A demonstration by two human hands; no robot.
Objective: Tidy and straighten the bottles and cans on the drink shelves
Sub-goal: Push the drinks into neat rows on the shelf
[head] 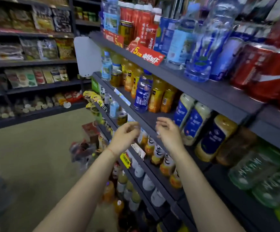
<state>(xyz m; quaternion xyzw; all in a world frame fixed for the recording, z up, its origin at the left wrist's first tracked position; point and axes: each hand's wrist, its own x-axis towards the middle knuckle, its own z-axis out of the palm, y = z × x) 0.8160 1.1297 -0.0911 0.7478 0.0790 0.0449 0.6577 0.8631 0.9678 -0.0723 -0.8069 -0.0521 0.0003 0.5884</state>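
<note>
head view: left hand [125, 137] and right hand [168, 131] hover loosely curled, seemingly empty; blue bottle [142, 92] just above them stands forward of its row, so tidying remains.

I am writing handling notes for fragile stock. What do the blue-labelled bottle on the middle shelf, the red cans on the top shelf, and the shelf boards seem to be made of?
Blue-labelled clear bottle: likely glossy plastic; light shows through it.
Red cylindrical cans: probably metal; smooth sheen, but they are blurred.
Dark grey shelf boards: matte, perhaps painted metal or wood; I cannot tell which.
</note>
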